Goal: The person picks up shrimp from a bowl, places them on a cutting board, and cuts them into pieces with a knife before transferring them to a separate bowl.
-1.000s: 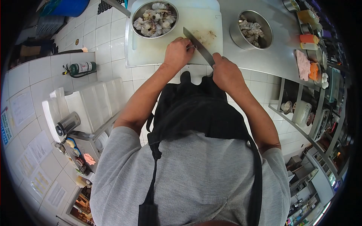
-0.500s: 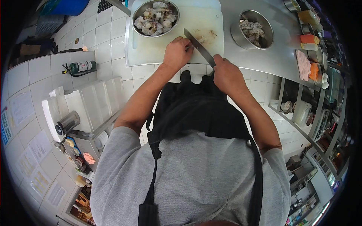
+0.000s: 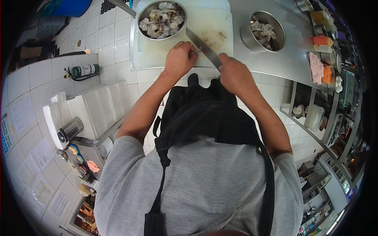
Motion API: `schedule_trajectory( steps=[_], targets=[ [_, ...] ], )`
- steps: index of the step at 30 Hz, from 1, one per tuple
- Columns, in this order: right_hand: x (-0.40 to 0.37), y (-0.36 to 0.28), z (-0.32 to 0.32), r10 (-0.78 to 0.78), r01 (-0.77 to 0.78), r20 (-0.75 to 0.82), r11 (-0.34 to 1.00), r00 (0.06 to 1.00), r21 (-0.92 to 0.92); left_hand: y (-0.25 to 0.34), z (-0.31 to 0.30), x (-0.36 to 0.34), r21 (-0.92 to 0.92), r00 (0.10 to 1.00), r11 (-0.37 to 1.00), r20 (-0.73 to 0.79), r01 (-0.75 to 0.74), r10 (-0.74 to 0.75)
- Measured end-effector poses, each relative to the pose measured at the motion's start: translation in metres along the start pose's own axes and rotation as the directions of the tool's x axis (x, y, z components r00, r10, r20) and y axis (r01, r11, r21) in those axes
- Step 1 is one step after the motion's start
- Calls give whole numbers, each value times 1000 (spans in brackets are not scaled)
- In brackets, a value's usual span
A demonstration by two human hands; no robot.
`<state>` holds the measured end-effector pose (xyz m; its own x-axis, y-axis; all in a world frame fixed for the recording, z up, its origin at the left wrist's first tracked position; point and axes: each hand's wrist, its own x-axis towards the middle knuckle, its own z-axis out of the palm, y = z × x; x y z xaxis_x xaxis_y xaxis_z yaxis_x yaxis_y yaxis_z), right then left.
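My right hand (image 3: 235,74) is closed round the handle of a large knife (image 3: 205,48), its blade slanting up and left over the white cutting board (image 3: 153,55). Pinched in the fingers of my left hand (image 3: 180,59) is a small shrimp (image 3: 195,51), just left of the blade and partly hidden by the fingers. A metal bowl of shrimp (image 3: 162,20) stands on the board's upper left, beyond my left hand. Brownish scraps (image 3: 215,37) lie on the board past the knife.
A second metal bowl (image 3: 282,37) with shrimp in it stands on the steel counter (image 3: 244,59) at right. Bottles, containers and a pink cloth (image 3: 316,67) line the counter's right end. A white chest (image 3: 98,102) and a fire extinguisher (image 3: 86,70) are at left.
Both hands have shifted slightly left. The knife blade has swung left and now lies flatter, with its tip nearer the shrimp bowl. More of the shrimp shows at my left fingertips.
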<state>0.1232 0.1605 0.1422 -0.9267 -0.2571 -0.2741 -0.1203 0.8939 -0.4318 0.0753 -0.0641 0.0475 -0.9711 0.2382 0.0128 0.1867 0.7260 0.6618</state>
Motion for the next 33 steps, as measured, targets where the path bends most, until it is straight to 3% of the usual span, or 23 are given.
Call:
schedule_trajectory(
  steps=[2, 3, 4, 5, 7, 9, 13, 15, 18, 20, 24, 26, 28, 29, 32, 33],
  targets=[
    [3, 13, -3, -12, 12, -38, 1000, 999, 15, 8, -2, 0, 43, 1000, 999, 0, -8, 8],
    [5, 23, -3, 18, -17, -134, 1000, 991, 8, 9, 2, 2, 45, 1000, 999, -4, -2, 3],
    [10, 31, -1, 43, -43, -229, 999, 972, 5, 9, 7, 6, 57, 994, 995, -61, -85, 89],
    [16, 37, 1, 35, -35, -228, 999, 973, 7, 9, 11, 11, 75, 977, 983, -115, -169, 177],
    [26, 49, 6, 216, -223, -206, 975, 955, -16, 11, 17, 19, 80, 979, 981, -88, -179, 185],
    [35, 56, 9, 275, -285, -163, 958, 948, -42, 13, 24, 27, 37, 998, 998, -47, -48, 49],
    [38, 53, 12, 278, -293, -176, 954, 944, -67, 18, 10, 38, -51, 999, 999, -46, -11, 8],
    [34, 51, 12, 271, -284, -181, 957, 945, -52, 36, -8, 47, -228, 998, 972, 0, 58, -59],
    [34, 53, 8, 288, -302, -178, 952, 941, -55, 98, -44, 79, -230, 996, 971, 47, -69, 82],
    [35, 52, 9, 290, -301, -156, 952, 944, -53, 142, -61, 100, -281, 934, 892, -147, -354, 325],
    [36, 51, 9, 307, -315, -162, 949, 938, -29, 185, -102, 119, -330, 907, 847, -209, -417, 365],
    [32, 57, 14, 312, -317, -171, 948, 934, -3, 178, -111, 122, -339, 895, 833, -260, -436, 363],
    [35, 73, 32, 243, -256, -258, 967, 935, -16, 142, -125, 128, -351, 972, 907, -108, -232, 207],
    [33, 75, 36, 211, -229, -289, 973, 934, -30, 121, -135, 131, -311, 975, 925, -108, -219, 194],
    [34, 68, 29, 251, -259, -255, 966, 934, 4, 66, -165, 137, -289, 976, 946, -199, -148, 92],
    [32, 63, 25, 268, -274, -249, 962, 931, 8, 52, -176, 135, -362, 969, 925, -244, -115, 25]
  ],
)
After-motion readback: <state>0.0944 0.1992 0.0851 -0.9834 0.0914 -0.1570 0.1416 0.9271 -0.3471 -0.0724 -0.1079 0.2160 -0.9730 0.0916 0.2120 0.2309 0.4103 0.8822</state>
